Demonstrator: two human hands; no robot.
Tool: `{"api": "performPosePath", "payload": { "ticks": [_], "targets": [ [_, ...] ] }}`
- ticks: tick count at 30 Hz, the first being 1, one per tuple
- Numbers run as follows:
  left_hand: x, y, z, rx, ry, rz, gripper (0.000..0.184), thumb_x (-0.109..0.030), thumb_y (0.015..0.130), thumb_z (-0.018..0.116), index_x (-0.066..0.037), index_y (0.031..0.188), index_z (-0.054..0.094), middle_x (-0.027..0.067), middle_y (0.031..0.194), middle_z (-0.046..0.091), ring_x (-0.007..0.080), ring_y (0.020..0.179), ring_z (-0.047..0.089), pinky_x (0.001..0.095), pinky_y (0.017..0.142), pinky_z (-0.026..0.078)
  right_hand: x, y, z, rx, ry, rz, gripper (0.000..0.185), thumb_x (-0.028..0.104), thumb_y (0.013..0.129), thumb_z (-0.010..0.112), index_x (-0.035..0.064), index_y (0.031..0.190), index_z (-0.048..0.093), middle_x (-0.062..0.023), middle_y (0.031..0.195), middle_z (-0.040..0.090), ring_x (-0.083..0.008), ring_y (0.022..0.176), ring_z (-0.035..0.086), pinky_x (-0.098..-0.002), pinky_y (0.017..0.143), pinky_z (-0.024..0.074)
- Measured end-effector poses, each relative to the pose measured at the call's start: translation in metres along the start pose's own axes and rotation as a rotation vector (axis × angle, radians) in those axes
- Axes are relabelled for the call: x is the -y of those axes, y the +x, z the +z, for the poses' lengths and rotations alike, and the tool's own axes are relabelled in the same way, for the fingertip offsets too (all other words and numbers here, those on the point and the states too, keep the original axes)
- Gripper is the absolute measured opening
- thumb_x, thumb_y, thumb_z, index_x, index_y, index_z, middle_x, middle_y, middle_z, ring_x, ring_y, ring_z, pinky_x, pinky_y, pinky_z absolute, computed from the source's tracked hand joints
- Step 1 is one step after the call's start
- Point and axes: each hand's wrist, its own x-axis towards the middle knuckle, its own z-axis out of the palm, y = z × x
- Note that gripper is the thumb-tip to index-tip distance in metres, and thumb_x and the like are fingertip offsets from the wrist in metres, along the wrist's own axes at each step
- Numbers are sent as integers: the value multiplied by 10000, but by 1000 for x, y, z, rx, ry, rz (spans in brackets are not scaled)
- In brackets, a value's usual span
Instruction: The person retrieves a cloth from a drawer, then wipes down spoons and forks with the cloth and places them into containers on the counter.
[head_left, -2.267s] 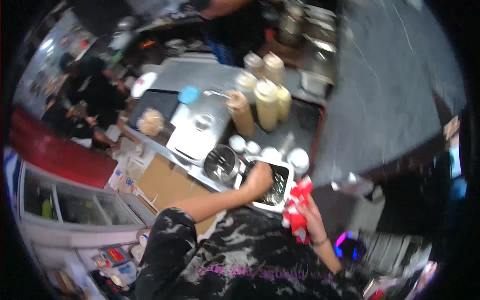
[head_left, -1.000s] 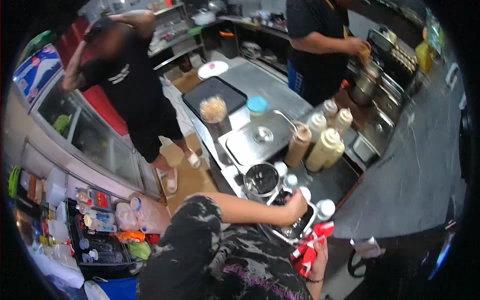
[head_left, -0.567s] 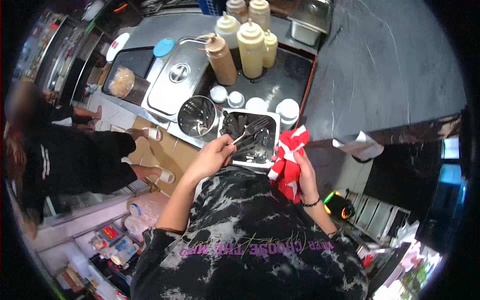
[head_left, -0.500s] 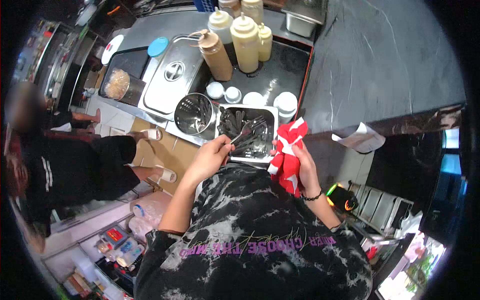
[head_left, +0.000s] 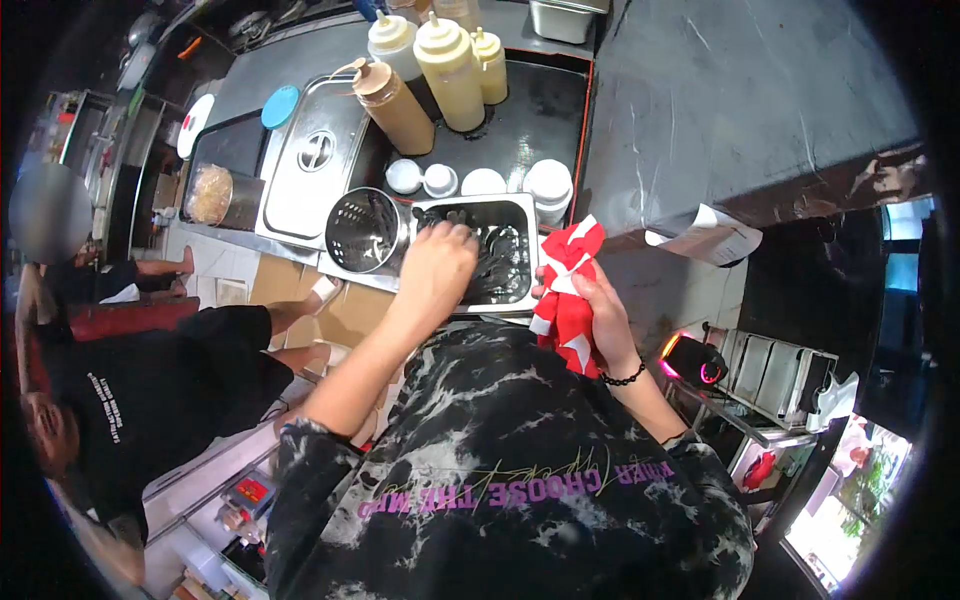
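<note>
My left hand (head_left: pixel 440 268) reaches over a rectangular steel container (head_left: pixel 532 262) holding dark-handled cutlery (head_left: pixel 497 262). Its fingers are curled downward and slightly blurred. The fingertips are hidden, so what they grip cannot be made out. Bunched in my right hand (head_left: pixel 608 312) is a red and white cloth (head_left: pixel 572 290), just right of the container. Beside my left hand, a perforated steel cylinder (head_left: pixel 352 232) lies tipped with its mouth towards me.
Squeeze bottles (head_left: pixel 450 75) and white-capped containers (head_left: pixel 548 188) stand on a black tray (head_left: pixel 545 95). To the left are a lidded steel pan (head_left: pixel 300 195) and a tub of shredded food (head_left: pixel 210 195). Another person (head_left: pixel 170 385) is at the left. Paper (head_left: pixel 705 238) hangs off the counter's edge.
My left hand has gone from holding a fork at the container's near left corner to reaching over its cutlery. The fork no longer shows. The right hand keeps the cloth; the view has shifted.
</note>
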Motion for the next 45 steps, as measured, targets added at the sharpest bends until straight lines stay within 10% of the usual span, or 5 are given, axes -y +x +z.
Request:
{"api": "performPosePath", "payload": {
  "ticks": [2,7,16,28,45],
  "targets": [
    [1,19,20,-39,172,324,98,-120,740,530,-69,772,607,77,865,588,220,914,546,336,847,407,0,-4,3,-14,6,19,429,175,889,427,9,1272,334,-130,1088,545,-202,949,585,-312,803,479],
    [-12,31,39,375,679,256,298,-224,844,450,-93,1033,640,58,1012,601,223,1032,488,464,965,259,4,-14,4,-32,-50,-3,433,200,892,416,13,1273,326,-140,1096,535,-210,945,581,-323,806,475],
    [-12,38,23,403,820,225,305,-264,841,466,-102,1021,651,66,1024,618,236,1036,497,432,910,285,4,-17,-4,-56,-57,-5,482,214,897,403,14,1318,281,-170,1149,513,-236,954,577,-346,814,476],
    [-5,3,-84,59,482,11,90,-129,743,545,-124,683,612,48,669,612,167,660,620,296,591,410,6,-7,3,1,1,31,418,179,884,438,11,1254,343,-129,1074,537,-203,928,579,-324,810,473],
    [3,-81,-24,64,-642,-596,212,-268,807,609,-57,814,628,168,657,600,348,659,600,419,593,446,1,-2,9,2,-38,-12,376,169,903,425,16,1241,364,-108,1057,551,-152,879,578,-276,746,478]
  ]
}}
